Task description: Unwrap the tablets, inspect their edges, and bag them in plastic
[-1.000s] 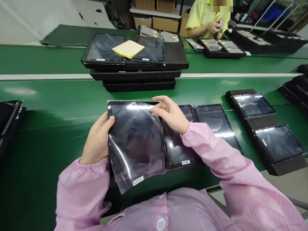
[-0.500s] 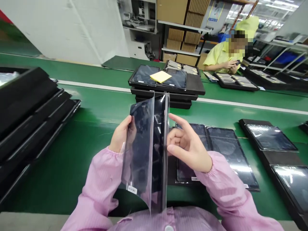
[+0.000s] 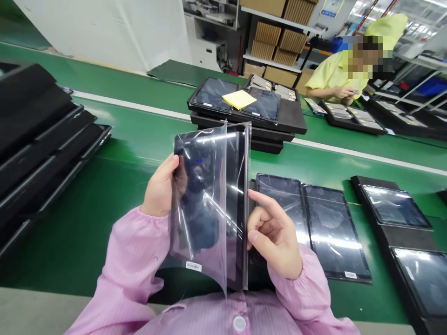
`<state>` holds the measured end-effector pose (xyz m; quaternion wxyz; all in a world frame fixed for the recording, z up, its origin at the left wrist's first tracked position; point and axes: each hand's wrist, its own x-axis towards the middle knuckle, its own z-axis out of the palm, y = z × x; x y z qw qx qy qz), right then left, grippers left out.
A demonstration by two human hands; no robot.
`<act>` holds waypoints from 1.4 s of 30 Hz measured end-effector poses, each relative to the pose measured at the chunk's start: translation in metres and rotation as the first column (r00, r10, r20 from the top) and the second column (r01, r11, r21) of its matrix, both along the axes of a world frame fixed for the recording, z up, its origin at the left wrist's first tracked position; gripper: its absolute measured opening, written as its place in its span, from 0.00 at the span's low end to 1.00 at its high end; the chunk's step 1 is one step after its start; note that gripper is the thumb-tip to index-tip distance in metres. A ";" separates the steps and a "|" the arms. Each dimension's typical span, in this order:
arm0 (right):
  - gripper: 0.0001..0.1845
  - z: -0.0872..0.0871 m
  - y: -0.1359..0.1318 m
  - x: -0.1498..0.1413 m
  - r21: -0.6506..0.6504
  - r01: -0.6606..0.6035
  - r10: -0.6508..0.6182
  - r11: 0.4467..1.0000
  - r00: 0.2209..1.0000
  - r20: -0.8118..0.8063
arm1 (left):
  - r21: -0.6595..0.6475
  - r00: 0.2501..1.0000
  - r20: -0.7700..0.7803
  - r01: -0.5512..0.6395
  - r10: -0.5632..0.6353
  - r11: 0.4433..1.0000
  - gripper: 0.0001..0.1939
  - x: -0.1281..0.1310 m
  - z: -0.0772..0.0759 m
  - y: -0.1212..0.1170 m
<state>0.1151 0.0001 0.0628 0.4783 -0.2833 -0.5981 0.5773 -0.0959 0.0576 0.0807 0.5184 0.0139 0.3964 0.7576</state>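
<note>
A dark-screened tablet (image 3: pixel 199 223) stands tilted up in front of me, with a clear film lifted away along its right side. A small white label (image 3: pixel 193 266) sits at the film's lower edge. My left hand (image 3: pixel 160 188) is closed on the tablet's left edge, thumb in front and fingers behind. At the right edge, my right hand (image 3: pixel 274 235) touches the tablet with its index fingertip; its thumb and curled fingers close in at the edge lower down. Small blue marks show on the screen.
Two film-covered tablets (image 3: pixel 338 232) lie on the green bench to the right. Farther right is a black foam tray (image 3: pixel 380 232) with tablets. Stacked trays (image 3: pixel 293 116) stand ahead with a yellow paper (image 3: pixel 239 99) on top. More black trays (image 3: pixel 28 125) rise at left. A co-worker (image 3: pixel 328 74) stands across the bench.
The tablet has turned so more of its screen faces me, and blue marks now show on it. My left hand has moved left; my right hand sits lower along the edge.
</note>
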 end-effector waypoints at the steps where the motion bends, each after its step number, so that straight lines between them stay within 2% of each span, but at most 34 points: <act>1: 0.30 0.001 0.000 0.000 0.006 -0.005 0.005 1.000 1.000 0.003 | 0.017 1.000 -0.007 -0.009 0.009 1.000 0.22 -0.001 0.000 -0.001; 5: 0.32 0.003 -0.001 0.000 0.056 -0.033 0.034 0.998 0.999 -0.012 | 0.018 0.997 -0.064 -0.042 0.043 0.999 0.21 -0.006 -0.003 -0.002; 8: 0.28 0.003 -0.002 -0.001 0.108 -0.019 0.018 0.994 1.000 0.017 | 0.000 0.988 -0.131 -0.078 0.077 0.997 0.19 -0.009 -0.004 -0.004; 13: 0.24 0.002 -0.003 -0.003 0.194 0.013 -0.023 0.981 0.998 0.053 | 0.072 0.984 -0.171 -0.037 0.049 0.997 0.21 -0.010 -0.003 -0.010; 16: 0.21 0.002 -0.006 -0.006 0.216 0.052 -0.060 0.975 0.998 0.033 | 0.094 0.988 -0.150 -0.031 0.045 0.995 0.23 -0.007 -0.004 -0.011; 19: 0.15 0.002 -0.009 -0.010 0.238 0.151 -0.161 0.960 0.987 0.025 | 0.101 0.997 -0.080 -0.009 0.017 0.995 0.23 0.000 -0.008 -0.008; 22: 0.12 0.002 -0.011 -0.011 0.243 0.205 -0.218 0.948 0.976 0.029 | 0.048 0.999 0.033 0.022 -0.024 0.999 0.22 0.009 -0.011 -0.001; 26: 0.14 0.003 -0.014 -0.009 0.210 0.164 -0.168 0.964 0.986 0.003 | -0.108 0.986 0.163 0.046 -0.028 0.993 0.20 0.021 -0.010 0.005; 29: 0.17 0.004 -0.015 -0.007 0.190 0.125 -0.127 0.974 0.992 -0.001 | -0.154 0.982 0.187 0.054 -0.025 0.987 0.19 0.025 -0.011 0.007; 34: 0.23 0.005 -0.015 -0.007 0.170 0.099 -0.099 0.980 0.995 -0.007 | -0.112 0.990 0.126 0.080 -0.065 0.990 0.20 0.023 -0.016 0.007; 38: 0.25 0.005 -0.015 -0.007 0.186 0.106 -0.111 0.977 0.994 0.017 | -0.128 0.987 0.159 0.042 -0.021 0.991 0.21 0.022 -0.013 0.006; 42: 0.28 0.006 -0.015 -0.005 0.201 0.110 -0.118 0.973 0.993 0.025 | -0.069 0.986 0.165 0.006 0.005 0.998 0.24 0.022 -0.007 0.004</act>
